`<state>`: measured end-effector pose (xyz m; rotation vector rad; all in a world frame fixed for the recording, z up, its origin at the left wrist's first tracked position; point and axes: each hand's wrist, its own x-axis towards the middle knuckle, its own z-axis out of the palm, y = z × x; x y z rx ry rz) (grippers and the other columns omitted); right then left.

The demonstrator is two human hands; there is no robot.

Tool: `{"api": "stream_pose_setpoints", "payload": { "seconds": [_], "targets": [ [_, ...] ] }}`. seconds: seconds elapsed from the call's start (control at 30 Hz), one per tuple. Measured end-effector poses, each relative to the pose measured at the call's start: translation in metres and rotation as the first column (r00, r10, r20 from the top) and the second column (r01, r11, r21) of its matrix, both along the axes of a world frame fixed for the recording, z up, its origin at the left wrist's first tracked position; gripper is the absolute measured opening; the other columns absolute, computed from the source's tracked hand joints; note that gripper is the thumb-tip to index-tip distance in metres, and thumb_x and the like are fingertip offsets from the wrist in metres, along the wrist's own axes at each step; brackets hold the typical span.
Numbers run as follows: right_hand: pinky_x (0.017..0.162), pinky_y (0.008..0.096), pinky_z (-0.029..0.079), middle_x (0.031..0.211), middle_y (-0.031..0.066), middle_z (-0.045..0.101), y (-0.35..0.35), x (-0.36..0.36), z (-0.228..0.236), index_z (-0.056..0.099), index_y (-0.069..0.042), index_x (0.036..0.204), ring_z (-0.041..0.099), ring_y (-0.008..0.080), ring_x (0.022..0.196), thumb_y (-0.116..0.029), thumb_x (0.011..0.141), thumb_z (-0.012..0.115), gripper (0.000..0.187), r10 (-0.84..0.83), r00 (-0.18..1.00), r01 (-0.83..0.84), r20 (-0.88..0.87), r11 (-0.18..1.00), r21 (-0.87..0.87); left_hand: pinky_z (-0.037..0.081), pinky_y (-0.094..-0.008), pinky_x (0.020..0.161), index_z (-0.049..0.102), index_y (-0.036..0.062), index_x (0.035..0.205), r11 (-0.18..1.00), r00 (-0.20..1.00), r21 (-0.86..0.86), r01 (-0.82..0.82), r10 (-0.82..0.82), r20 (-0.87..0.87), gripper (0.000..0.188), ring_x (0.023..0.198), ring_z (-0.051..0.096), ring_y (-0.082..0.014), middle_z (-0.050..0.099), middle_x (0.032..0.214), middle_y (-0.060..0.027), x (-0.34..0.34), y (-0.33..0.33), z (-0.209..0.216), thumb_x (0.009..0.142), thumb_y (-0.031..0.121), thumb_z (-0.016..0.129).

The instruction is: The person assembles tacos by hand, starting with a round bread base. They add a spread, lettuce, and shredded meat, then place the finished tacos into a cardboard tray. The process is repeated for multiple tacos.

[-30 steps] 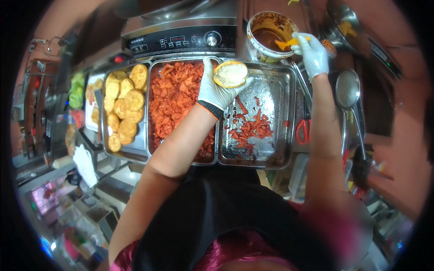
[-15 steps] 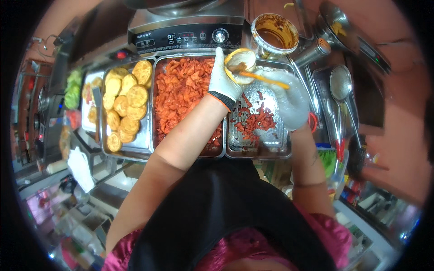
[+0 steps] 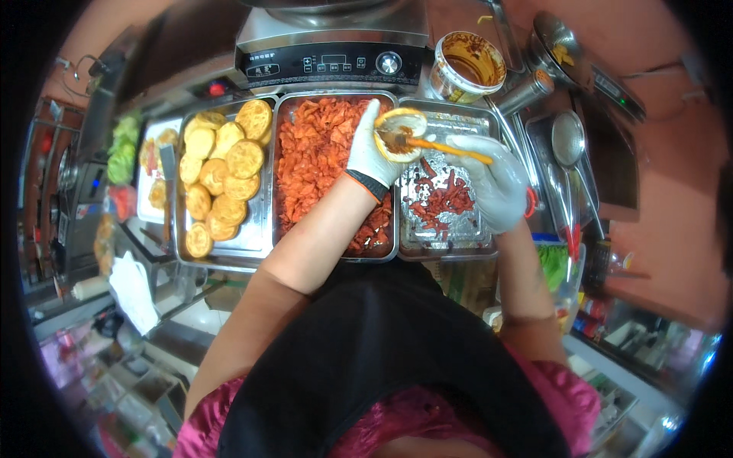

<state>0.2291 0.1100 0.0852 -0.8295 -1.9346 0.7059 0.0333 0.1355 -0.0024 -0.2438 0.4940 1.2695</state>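
Observation:
My left hand (image 3: 369, 149), in a white glove with a dark cuff, grips a split round bun (image 3: 405, 122) spread open like a clam, its pale inside facing up. A brush (image 3: 450, 149) with an orange handle is in my right hand (image 3: 495, 187), which wears a loose clear plastic glove. Brown sauce coats the bristles, and they touch the inside of the bun. Both hands are above the middle and right steel trays. Red sliced food (image 3: 317, 145) fills the middle tray; a few red pieces (image 3: 447, 200) lie in the right tray (image 3: 458, 116).
Several golden round buns (image 3: 244, 159) fill the left tray. Behind the trays stands a cooker with a control panel (image 3: 332, 65), and beside it a tub (image 3: 467, 67) smeared with brown sauce. On the right are a steel shaker (image 3: 527, 91) and a strainer (image 3: 568, 139).
The bun and my left hand have shifted left and nearer relative to the trays. My right hand has followed with the brush, its bristles still in the bun. The view has shifted slightly.

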Motion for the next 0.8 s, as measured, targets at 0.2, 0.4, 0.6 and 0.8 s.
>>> {"api": "stream_pose_setpoints", "payload": {
  "seconds": [0.2, 0.4, 0.6, 0.8],
  "targets": [
    [0.083, 0.0329, 0.057, 0.107, 0.0138, 0.073, 0.008, -0.01, -0.001, 0.069, -0.002, 0.113, 0.072, 0.0252, 0.093, -0.002, 0.088, 0.074, 0.026, -0.109, 0.993, 0.098, 0.05, 0.976, 0.194, 0.05, -0.06, 0.098, 0.054, 0.0085, 0.137, 0.999, 0.993, 0.035, -0.022, 0.018, 0.114, 0.054, 0.125, 0.054, -0.0405, 0.054, 0.139, -0.0198, 0.006, -0.011, -0.018, 0.102, 0.048, 0.044],
    [0.083, 0.032, 0.057, 0.111, 0.0161, 0.072, 0.025, 0.011, 0.003, 0.069, 0.001, 0.115, 0.072, 0.0221, 0.098, 0.002, 0.092, 0.066, 0.023, -0.218, 0.969, 0.237, -0.115, 0.954, 0.183, 0.044, -0.0638, 0.105, 0.051, 0.0086, 0.139, 0.996, 0.99, -0.065, -0.053, 0.061, 0.125, 0.057, 0.126, 0.052, -0.042, 0.054, 0.139, -0.0197, -0.007, -0.007, -0.021, 0.103, 0.052, 0.042],
    [0.096, 0.0321, 0.05, 0.114, 0.0116, 0.072, 0.161, 0.048, -0.05, 0.073, -0.005, 0.115, 0.067, 0.0213, 0.108, -0.014, 0.095, 0.067, 0.023, -0.392, 0.919, 0.393, -0.031, 0.919, 0.018, 0.042, -0.0635, 0.107, 0.054, 0.0058, 0.134, 0.993, 0.997, -0.121, -0.007, 0.017, 0.078, 0.055, 0.122, 0.054, -0.0419, 0.058, 0.132, -0.0203, -0.008, -0.016, -0.013, 0.101, 0.05, 0.049],
    [0.096, 0.0409, 0.051, 0.115, 0.0114, 0.071, 0.207, 0.06, -0.135, 0.074, -0.016, 0.115, 0.066, 0.0321, 0.108, -0.025, 0.099, 0.051, 0.029, -0.486, 0.857, 0.474, 0.171, 0.874, 0.107, 0.044, -0.0592, 0.107, 0.058, 0.0012, 0.127, 0.991, 0.99, 0.05, 0.126, -0.123, -0.062, 0.05, 0.124, 0.053, -0.0401, 0.058, 0.131, -0.0214, -0.021, -0.022, -0.043, 0.097, 0.041, 0.059]
  ]
}}
